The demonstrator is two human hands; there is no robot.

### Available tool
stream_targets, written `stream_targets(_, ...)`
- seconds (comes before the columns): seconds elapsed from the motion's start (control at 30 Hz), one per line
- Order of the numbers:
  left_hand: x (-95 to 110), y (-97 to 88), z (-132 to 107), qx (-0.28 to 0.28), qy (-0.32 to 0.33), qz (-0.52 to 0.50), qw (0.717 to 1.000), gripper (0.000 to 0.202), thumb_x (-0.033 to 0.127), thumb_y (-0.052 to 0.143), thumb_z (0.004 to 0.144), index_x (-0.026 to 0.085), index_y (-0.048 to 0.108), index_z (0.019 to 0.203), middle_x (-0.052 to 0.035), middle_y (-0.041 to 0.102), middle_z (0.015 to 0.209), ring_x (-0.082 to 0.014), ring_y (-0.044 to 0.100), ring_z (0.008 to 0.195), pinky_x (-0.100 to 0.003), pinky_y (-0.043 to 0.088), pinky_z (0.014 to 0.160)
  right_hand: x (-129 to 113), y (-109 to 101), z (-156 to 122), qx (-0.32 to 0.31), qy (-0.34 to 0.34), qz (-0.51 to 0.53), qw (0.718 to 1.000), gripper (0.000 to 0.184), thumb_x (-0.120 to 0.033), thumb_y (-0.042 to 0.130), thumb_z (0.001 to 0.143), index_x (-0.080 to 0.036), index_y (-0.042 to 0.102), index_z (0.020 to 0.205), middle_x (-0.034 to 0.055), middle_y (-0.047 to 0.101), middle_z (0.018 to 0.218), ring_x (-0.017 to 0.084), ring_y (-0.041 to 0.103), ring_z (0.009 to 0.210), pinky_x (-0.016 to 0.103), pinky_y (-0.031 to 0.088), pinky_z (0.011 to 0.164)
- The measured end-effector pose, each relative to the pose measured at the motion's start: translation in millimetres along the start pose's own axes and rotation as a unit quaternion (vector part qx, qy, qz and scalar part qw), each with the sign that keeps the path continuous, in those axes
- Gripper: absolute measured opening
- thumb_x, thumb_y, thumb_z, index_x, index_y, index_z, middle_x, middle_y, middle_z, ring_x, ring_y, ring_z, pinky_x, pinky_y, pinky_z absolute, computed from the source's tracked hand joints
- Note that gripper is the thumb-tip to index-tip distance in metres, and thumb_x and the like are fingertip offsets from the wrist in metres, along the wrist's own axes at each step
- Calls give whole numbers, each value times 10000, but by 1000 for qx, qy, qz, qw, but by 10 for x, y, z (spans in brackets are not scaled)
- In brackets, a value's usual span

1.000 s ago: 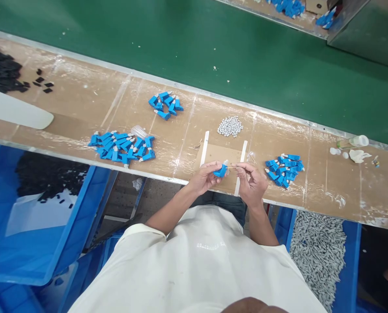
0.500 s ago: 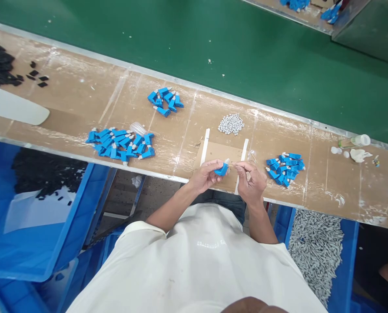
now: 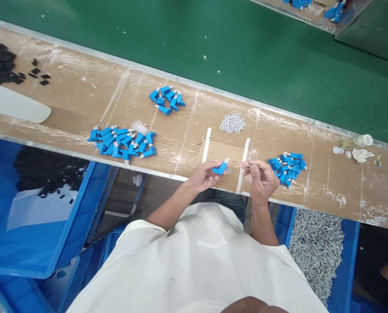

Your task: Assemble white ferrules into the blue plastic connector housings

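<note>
My left hand (image 3: 204, 175) is closed around a small blue plastic part (image 3: 219, 168) with a white tip, above the worktable's front edge. A small clear round piece (image 3: 228, 170) shows beside that part; whether my fingers hold it I cannot tell. Pinched in my right hand (image 3: 262, 179) is a thin wooden toothpick (image 3: 241, 166), pointing left, its tip a little apart from the blue part. Under the hands lies a cardboard sheet (image 3: 224, 152) between two white strips. Just right of my right hand is a pile of blue parts (image 3: 288, 167).
Farther back lies a heap of small grey pieces (image 3: 233, 123). More blue parts form a large pile (image 3: 124, 143) and a smaller cluster (image 3: 167, 100) to the left. A toothpick container (image 3: 356, 141) lies at right. Blue bins hold black pieces (image 3: 44, 171) and grey pieces (image 3: 316, 248).
My right hand has moved right with the toothpick, drawing its tip away from the blue part. My left hand keeps its hold on the part, and the clear round piece now shows.
</note>
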State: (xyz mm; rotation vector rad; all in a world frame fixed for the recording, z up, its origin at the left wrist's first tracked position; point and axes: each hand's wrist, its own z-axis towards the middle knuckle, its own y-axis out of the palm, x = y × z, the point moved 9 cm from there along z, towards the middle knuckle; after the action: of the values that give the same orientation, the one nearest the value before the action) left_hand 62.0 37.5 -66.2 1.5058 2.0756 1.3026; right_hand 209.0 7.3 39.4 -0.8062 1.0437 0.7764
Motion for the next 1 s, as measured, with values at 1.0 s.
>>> stream_targets(1.0,94,-429,73,-6,23,-52,998,95,178,707,814,122,635,841,-21,602,646,-65,540,441,-109,369,335,1081,770,1109,-268,-25,-414,870,262,-174,471,983,-181,732,961,141,699,1051,278,622,1022,386,495,929)
